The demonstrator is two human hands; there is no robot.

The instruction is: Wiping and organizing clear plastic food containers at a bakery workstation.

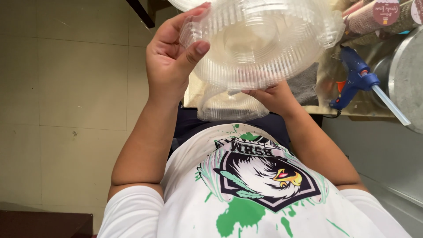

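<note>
Clear ribbed lid (pixel 260 42) at top centre, held up off the table (pixel 326 94). Left hand (pixel 169 61) clamps its rim, thumb over the edge for grip; right hand (pixel 273 94) closed under its lower edge for support. Glue gun (pixel 354 77) lies at upper right.

Your left hand (pixel 169 66) is raised on the left, palm turned toward you, wrist bent slightly back. Its thumb presses in from the near side while the fingers (pixel 194 11) curl over the far edge in a clamping grip. Your left forearm runs up from a sharply bent elbow close to your body. Your right hand (pixel 273 94) sits lower and further right, seen from the back, its fingers tucked under and mostly hidden, closed in a hold. Your right forearm slants down to the right toward your shoulder
</note>
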